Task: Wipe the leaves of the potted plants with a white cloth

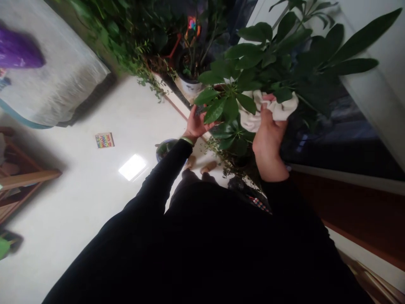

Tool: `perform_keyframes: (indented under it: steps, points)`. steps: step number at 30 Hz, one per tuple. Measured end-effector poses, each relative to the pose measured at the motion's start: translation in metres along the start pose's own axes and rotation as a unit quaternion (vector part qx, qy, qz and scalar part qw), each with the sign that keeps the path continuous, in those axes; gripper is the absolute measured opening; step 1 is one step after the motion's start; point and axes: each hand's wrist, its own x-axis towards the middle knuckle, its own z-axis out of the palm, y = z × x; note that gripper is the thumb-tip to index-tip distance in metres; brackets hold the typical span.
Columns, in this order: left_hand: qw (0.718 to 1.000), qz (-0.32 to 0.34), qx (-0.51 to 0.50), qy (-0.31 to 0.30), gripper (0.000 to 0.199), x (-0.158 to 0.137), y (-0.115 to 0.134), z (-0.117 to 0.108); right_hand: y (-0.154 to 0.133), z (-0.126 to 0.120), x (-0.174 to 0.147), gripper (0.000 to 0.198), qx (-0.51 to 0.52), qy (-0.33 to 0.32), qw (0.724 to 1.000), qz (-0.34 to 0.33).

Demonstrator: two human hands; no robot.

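Observation:
A plant with broad green leaves (230, 109) spreads in front of me. My left hand (196, 126) is palm up at the left edge of its leaves, fingers apart; some fingertips go behind a leaf, and whether they touch it I cannot tell. My right hand (270, 133) grips a crumpled white cloth (249, 120) among the leaves on the right. Part of the cloth lies behind the leaves, and the right fingertips are partly hidden in it.
Potted plants line the window side, one in a white pot (190, 86). Near my feet stands a basin (166, 147). A small colourful card (104, 140) lies on the pale floor (95, 185). Left are a plastic-covered piece of furniture (68, 80) and a wooden rack (30, 179).

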Motion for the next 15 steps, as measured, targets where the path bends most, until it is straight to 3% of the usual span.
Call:
perform_keyframes:
  steps: [3,7,11,15]
  points:
    - [1.0,-0.007,0.008,-0.016,0.067,-0.001,0.0,0.003,0.021,0.012,0.012,0.027,-0.113,-0.025,0.991,-0.067]
    - [1.0,-0.009,0.016,-0.024,0.064,-0.001,-0.005,0.001,0.05,0.027,0.011,0.041,-0.222,-0.053,0.973,-0.041]
    - [0.999,-0.005,0.016,-0.032,0.057,-0.004,-0.012,-0.003,0.066,0.035,0.009,0.058,-0.271,-0.122,0.954,-0.041]
    - [1.0,-0.004,-0.009,0.009,0.052,-0.013,-0.015,0.001,0.058,0.034,-0.005,0.063,-0.273,-0.173,0.946,-0.029]
